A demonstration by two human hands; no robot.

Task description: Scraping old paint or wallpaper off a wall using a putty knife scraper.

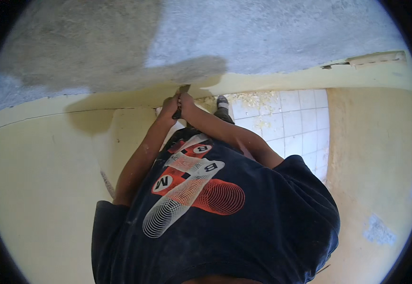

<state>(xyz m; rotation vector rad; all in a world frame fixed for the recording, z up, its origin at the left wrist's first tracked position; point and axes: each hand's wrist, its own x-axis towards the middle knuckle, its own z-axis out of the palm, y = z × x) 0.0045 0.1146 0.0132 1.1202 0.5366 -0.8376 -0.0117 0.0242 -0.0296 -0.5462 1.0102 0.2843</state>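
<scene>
Both my hands are wrapped around the dark handle of a scraper (pixel 184 87), held out in front of my body. My left hand (pixel 170 104) is on the left side of the grip and my right hand (pixel 186 100) presses against it from the right. The handle's black butt end (pixel 177 114) sticks out toward me below the hands. The metal blade points away, at the band of yellow paint (pixel 252 81) low on the wall. Whether its edge touches the paint cannot be made out. Above this band the wall is bare grey plaster (pixel 277 35) with a ragged paint edge.
Yellow paint flakes (pixel 254 99) litter the white floor tiles (pixel 293 122) along the wall's foot. My shoe (pixel 222 102) is beside them. Yellow walls (pixel 49 159) stand at left and right (pixel 369 149). A broken strip (pixel 376 58) shows on the wall at upper right.
</scene>
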